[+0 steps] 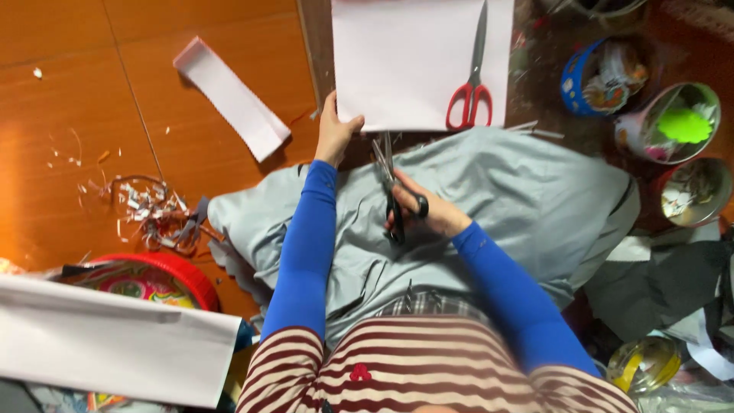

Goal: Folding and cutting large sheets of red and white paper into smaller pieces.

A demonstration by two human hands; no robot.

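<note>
My left hand (334, 128) grips the near left corner of a white sheet of paper (413, 61) lying on the floor ahead of me. My right hand (427, 216) holds black-handled scissors (390, 180), blades pointing up toward the sheet's near edge. A pale grey cloth (520, 191) covers my lap beneath both hands. A second pair of scissors with red handles (472, 84) rests on the sheet's right side.
A folded white paper strip (233, 98) lies on the orange floor at left, with paper scraps (149, 210) nearby. A red-rimmed round tin (164, 268) and a large white sheet (107, 344) sit lower left. Several open tins (680, 122) of bits stand at right.
</note>
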